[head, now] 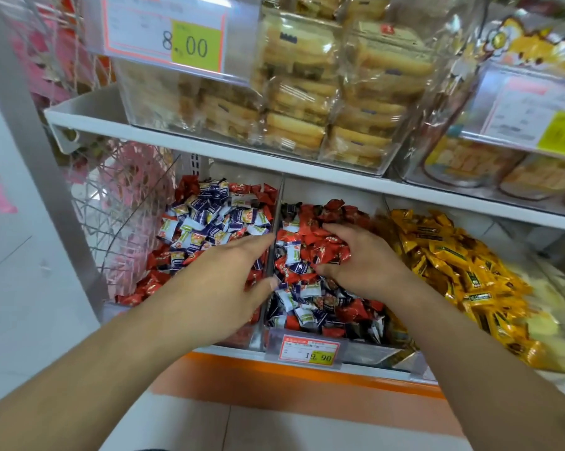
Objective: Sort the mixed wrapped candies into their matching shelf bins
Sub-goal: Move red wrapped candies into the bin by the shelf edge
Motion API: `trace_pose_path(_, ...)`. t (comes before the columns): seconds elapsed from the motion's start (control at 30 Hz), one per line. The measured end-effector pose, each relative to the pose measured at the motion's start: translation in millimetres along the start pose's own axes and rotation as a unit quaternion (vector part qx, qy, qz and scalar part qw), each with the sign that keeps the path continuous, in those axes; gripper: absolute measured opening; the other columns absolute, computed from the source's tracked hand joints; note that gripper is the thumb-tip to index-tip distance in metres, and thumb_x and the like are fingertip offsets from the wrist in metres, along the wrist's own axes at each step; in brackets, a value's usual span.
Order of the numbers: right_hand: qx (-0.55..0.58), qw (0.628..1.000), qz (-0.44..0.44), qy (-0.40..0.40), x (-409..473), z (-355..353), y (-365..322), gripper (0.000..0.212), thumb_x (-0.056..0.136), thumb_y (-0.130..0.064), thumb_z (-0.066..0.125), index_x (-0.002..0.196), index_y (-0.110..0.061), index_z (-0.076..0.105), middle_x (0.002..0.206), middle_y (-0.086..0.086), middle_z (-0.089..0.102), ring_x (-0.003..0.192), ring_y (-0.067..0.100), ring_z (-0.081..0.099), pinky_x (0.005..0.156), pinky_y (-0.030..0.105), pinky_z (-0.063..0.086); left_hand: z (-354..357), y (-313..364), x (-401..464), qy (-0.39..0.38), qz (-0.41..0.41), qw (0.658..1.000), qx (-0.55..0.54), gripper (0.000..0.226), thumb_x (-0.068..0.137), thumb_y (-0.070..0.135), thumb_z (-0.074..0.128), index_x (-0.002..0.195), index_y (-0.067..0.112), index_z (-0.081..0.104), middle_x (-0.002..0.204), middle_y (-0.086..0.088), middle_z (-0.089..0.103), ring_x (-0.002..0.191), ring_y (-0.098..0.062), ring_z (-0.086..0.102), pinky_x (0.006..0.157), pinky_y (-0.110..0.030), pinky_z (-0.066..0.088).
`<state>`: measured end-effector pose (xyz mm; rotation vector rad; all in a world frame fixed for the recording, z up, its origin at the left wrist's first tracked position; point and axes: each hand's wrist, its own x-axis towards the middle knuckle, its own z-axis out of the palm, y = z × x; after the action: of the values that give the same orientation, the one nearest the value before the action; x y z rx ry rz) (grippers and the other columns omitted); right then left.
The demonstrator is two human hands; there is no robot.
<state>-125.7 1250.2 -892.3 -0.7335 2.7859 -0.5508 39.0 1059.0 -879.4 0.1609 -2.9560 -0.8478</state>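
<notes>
Centre frame: my right hand point(356, 258) grips red candies point(326, 249) in the middle bin point(365, 348); my left hand point(238, 271), fingers relaxed, rests against the divider point(276, 222).

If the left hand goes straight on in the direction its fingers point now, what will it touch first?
Most likely the clear plastic divider between the two candy bins: the left hand's fingertips already lie at it. Past it lies the red-wrapped candy pile in the middle bin, though depth is hard to judge.
</notes>
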Motion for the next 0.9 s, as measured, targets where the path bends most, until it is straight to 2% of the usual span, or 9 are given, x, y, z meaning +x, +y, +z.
trace_pose_path(0.07,0.007,1.0,0.002,0.011,1.1,1.1,0.9,0.079,0.084,-0.045,0.085,0.153,-0.039,0.047,0.157,-0.007,0.047,0.142,0.016,0.045,0.118,0.029,0.035,0.4,0.5,-0.6,0.002,-0.002,1.0,-0.001,0.073,0.102,0.048,0.053,0.162,0.04,0.012,0.165,0.019,0.023,0.15,-0.005,0.029,0.117,-0.021,0.023)
trace_pose_path(0.17,0.017,0.999,-0.004,0.041,0.6,0.4,-0.3,0.06,0.083,-0.04,0.087,0.137,-0.043,0.061,0.138,-0.007,0.064,0.112,0.013,0.061,0.098,0.024,0.049,1.0,1.4,-1.5,0.006,0.0,1.0,-0.001,0.073,0.101,0.048,0.053,0.162,0.04,0.014,0.164,0.018,0.027,0.149,-0.005,0.031,0.117,-0.022,0.025)
trace_pose_path(0.27,0.031,0.999,-0.008,0.031,-0.1,3.1,-1.0,0.042,0.084,-0.031,0.088,0.12,-0.042,0.069,0.146,-0.006,0.061,0.101,0.012,0.066,0.085,0.018,0.049,0.4,2.2,-0.3,0.01,-0.005,1.0,-0.001,0.073,0.101,0.047,0.055,0.162,0.039,0.016,0.163,0.016,0.032,0.149,-0.006,0.031,0.117,-0.023,0.027)
trace_pose_path(0.4,0.047,0.997,-0.005,0.059,-3.1,4.3,0.4,0.028,0.089,-0.022,0.083,0.111,-0.037,0.076,0.148,-0.001,0.059,0.047,0.0,0.055,0.049,0.009,0.044,-1.4,2.8,-0.4,0.006,-0.01,1.0,-0.002,0.072,0.101,0.047,0.055,0.161,0.04,0.017,0.161,0.013,0.037,0.148,-0.008,0.033,0.117,-0.027,0.03)
trace_pose_path(0.5,0.083,0.992,-0.01,0.096,-6.2,-1.6,2.5,0.025,0.088,-0.021,0.084,0.108,-0.037,0.08,0.132,-0.009,0.068,0.058,-0.006,0.053,0.059,0.008,0.046,-3.3,2.8,-1.0,0.003,-0.007,1.0,0.003,0.072,0.101,0.048,0.055,0.161,0.041,0.017,0.161,0.014,0.037,0.147,-0.007,0.036,0.116,-0.027,0.031)
trace_pose_path(0.57,0.12,0.987,-0.008,0.11,-9.9,-6.5,0.8,0.026,0.087,-0.022,0.085,0.106,-0.039,0.08,0.111,-0.018,0.068,0.05,-0.007,0.05,0.051,0.006,0.04,-5.1,3.4,-1.3,0.001,-0.008,1.0,0.005,0.071,0.101,0.048,0.056,0.161,0.041,0.018,0.16,0.013,0.038,0.145,-0.008,0.038,0.115,-0.026,0.033)
trace_pose_path(0.7,0.206,0.969,-0.006,0.138,-15.2,-14.3,-7.0,0.025,0.086,-0.023,0.086,0.099,-0.042,0.077,0.103,-0.014,0.071,0.062,0.009,0.073,0.057,0.025,0.058,-10.8,4.2,-2.6,0.004,-0.021,1.0,-0.003,0.065,0.101,0.046,0.057,0.158,0.041,0.027,0.153,0.012,0.047,0.139,-0.009,0.045,0.109,-0.026,0.037)
trace_pose_path(0.8,0.31,0.94,-0.004,0.139,-19.0,-16.8,-21.2,0.027,0.088,-0.017,0.084,0.095,-0.041,0.072,0.103,-0.003,0.077,0.067,0.014,0.077,0.072,0.033,0.064,-16.2,-5.0,-1.9,0.034,-0.038,0.998,-0.024,0.054,0.099,0.044,0.06,0.149,0.042,0.041,0.139,0.012,0.06,0.11,-0.003,0.058,0.089,-0.02,0.045)
trace_pose_path(0.9,0.365,0.922,-0.021,0.125,-22.2,-15.5,-46.6,0.025,0.089,-0.013,0.082,0.095,-0.035,0.074,0.097,-0.003,0.078,0.07,0.013,0.077,0.074,0.031,0.065,-24.7,-18.8,-1.8,0.085,-0.074,0.993,-0.045,0.037,0.098,0.037,0.062,0.133,0.042,0.053,0.115,0.014,0.069,0.083,-0.001,0.065,0.064,-0.018,0.046)
